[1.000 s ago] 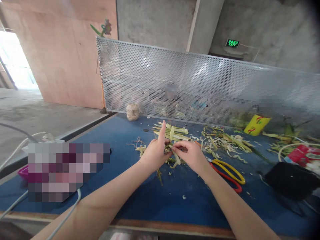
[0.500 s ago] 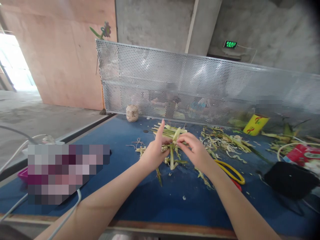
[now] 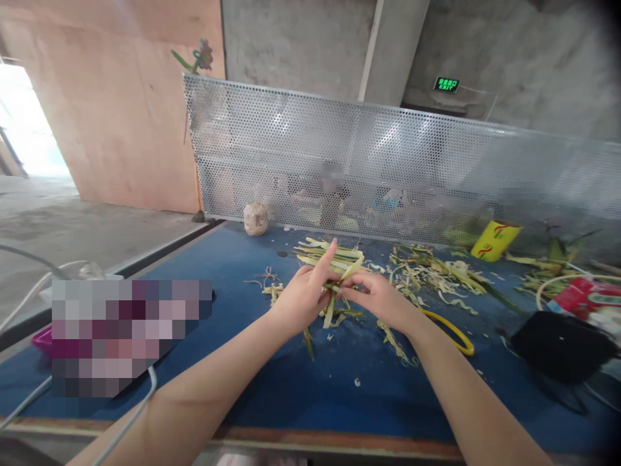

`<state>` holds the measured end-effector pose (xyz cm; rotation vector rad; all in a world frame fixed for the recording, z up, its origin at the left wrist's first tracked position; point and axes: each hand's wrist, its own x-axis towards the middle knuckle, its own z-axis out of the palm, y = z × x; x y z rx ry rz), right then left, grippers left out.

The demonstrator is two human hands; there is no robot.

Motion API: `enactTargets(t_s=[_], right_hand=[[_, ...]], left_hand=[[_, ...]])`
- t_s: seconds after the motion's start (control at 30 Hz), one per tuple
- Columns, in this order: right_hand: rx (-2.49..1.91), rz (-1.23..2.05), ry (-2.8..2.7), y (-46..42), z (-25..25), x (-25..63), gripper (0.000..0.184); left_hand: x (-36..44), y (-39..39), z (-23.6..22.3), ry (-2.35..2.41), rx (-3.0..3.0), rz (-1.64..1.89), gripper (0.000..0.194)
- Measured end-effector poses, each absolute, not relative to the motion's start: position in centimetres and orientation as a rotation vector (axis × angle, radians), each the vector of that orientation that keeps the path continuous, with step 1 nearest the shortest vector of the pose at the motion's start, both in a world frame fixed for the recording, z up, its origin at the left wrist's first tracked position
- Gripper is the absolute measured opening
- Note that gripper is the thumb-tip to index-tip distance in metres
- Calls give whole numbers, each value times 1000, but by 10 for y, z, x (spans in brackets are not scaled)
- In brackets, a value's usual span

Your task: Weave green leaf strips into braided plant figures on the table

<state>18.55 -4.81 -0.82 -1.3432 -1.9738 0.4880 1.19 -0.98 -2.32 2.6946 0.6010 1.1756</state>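
Note:
Over the middle of the blue table (image 3: 233, 388), both my hands meet at a pale green leaf strip (image 3: 353, 265). My left hand (image 3: 299, 298) is closed round its lower part, the thumb pointing upward. From the other side, the fingertips of my right hand (image 3: 378, 294) pinch the strip close to the left fingers. One end of it sticks up above the hands, and a green piece (image 3: 330, 316) hangs below them. Where the pieces cross is hidden by my fingers. Just behind lies a bundle of long leaf strips (image 3: 310, 248).
Shredded leaf scraps (image 3: 427, 272) spread to the right, near a yellow loop handle (image 3: 456, 335). Farther right are a black object (image 3: 563, 346) and a yellow cylinder (image 3: 495, 241). A perforated metal screen (image 3: 301, 142) borders the back, with a pale lump (image 3: 255, 219) before it.
My right hand has moved slightly left and closer to the left hand. The left thumb has tipped to the right, and the strip's upper end now leans right.

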Motion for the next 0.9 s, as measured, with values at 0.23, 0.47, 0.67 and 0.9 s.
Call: enactTargets(t_s=[0.23,0.47,0.67,0.9], right_hand=[[-1407,777,-1867,-49,-7,191,24],[-1297,1018,-1783,-53,-2,194,20],[-1214,1171,-1678,-51,-7,195,21],[-1187,1330,-1573,-54,-4,191,18]], left_hand=[[12,-15,-23,638,2616,1060,82],[12,-21,-19,582,2388,1057,86],[13,-23,-18,541,2277,1079,91],[13,-25,-13,577,2270,1078,86]])
